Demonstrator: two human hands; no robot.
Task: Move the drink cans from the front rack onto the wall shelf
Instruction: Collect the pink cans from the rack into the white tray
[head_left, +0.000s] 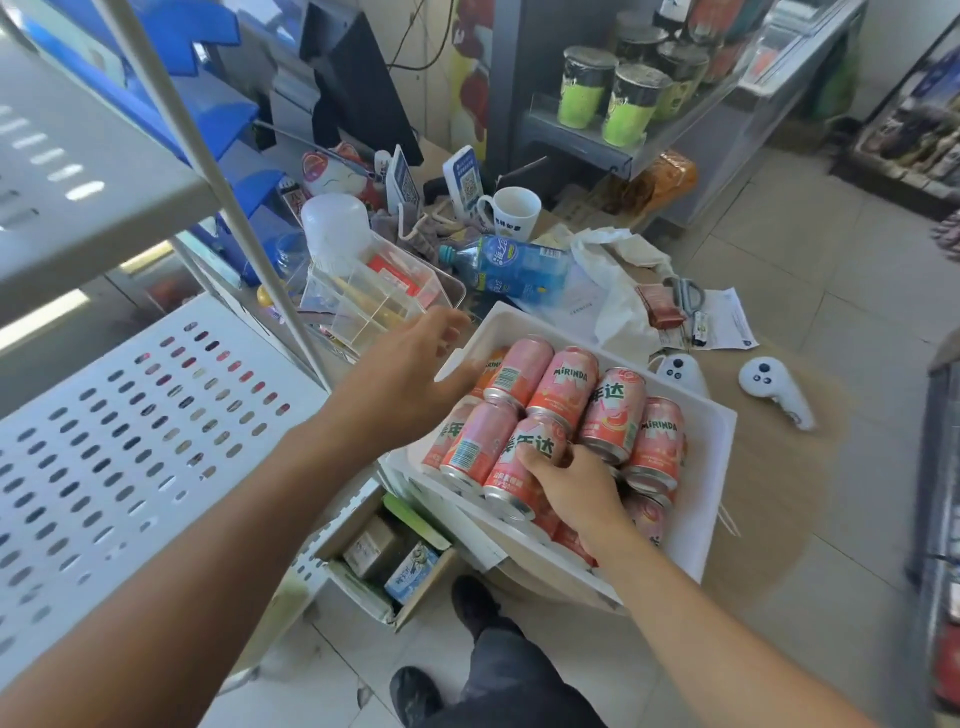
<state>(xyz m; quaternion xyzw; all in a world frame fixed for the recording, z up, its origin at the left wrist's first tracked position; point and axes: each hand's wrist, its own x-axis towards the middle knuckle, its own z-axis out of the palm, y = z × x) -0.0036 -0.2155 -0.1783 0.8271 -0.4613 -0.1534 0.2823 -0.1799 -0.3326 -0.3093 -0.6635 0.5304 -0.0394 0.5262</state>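
Inside the white plastic tray (719, 467) on the tabletop, we see our right hand (569, 491) curl its fingers (535, 457) around one pink drink can (519, 465), while our left hand (410, 376) grips the tray's rim.

Cans (545, 415) in a tray (711, 467) on the counter (769, 467), perforated shelf (130, 441) left, mug (511, 213) behind.
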